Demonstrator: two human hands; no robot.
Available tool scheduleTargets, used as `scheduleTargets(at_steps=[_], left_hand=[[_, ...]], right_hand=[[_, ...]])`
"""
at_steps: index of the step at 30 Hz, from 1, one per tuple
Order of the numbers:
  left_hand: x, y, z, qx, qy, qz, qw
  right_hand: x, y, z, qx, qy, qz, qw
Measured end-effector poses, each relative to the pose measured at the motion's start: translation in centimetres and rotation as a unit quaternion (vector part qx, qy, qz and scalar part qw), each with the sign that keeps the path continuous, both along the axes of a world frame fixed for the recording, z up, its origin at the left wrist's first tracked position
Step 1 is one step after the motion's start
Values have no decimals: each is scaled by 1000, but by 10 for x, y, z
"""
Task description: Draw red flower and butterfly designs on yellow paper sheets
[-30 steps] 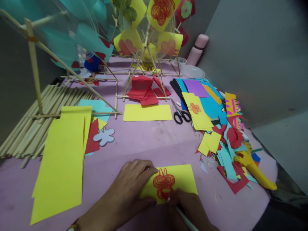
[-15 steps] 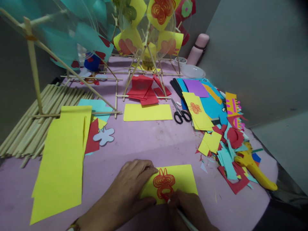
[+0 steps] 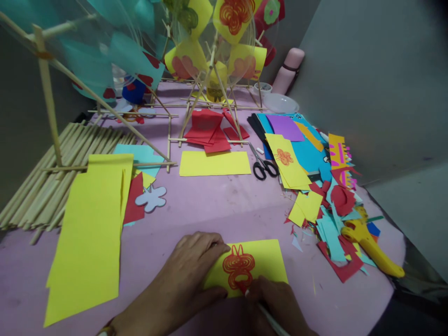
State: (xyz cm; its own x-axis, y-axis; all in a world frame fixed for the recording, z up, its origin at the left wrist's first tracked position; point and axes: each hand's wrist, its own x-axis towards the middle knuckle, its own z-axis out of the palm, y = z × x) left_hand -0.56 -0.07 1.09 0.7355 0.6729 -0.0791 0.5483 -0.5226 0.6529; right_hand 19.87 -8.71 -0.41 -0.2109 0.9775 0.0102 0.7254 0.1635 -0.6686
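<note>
A yellow sheet of paper (image 3: 268, 261) lies near the front of the table, bearing a red butterfly drawing (image 3: 239, 263) made of looped lines with two antennae. My left hand (image 3: 196, 266) rests on the sheet's left side, fingers and thumb apart, pressing it down. A red-tipped marker with a pale barrel (image 3: 271, 319) is pinched in my right hand (image 3: 269, 298). Its tip touches the lower loops of the drawing. My right fingers hide part of the marker and the sheet's lower right corner.
Yellow sheets (image 3: 87, 233) and bamboo sticks (image 3: 38, 177) lie left, near a grey flower-shaped cutout (image 3: 151, 199). Scissors (image 3: 261, 165), paper scraps (image 3: 332, 224) and a yellow glue gun (image 3: 371, 247) are on the right. Stick frames with paper wheels (image 3: 213, 60) stand behind.
The marker tip has shifted very slightly within the lower loops of the drawing. My left hand and the sheet stay in place.
</note>
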Motion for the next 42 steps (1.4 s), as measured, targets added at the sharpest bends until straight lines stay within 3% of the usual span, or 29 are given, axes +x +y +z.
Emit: scheduleTargets(at_steps=[21, 30, 42], left_hand=[[0, 0, -1, 16, -7, -1, 1000], [0, 0, 2, 7, 1, -4, 1000], [-3, -1, -5, 38, -12, -22, 999]], right_hand=[[2, -4, -1, -9, -13, -37, 999], [2, -5, -5, 65, -12, -44, 997], [0, -2, -4, 61, 36, -49, 996]])
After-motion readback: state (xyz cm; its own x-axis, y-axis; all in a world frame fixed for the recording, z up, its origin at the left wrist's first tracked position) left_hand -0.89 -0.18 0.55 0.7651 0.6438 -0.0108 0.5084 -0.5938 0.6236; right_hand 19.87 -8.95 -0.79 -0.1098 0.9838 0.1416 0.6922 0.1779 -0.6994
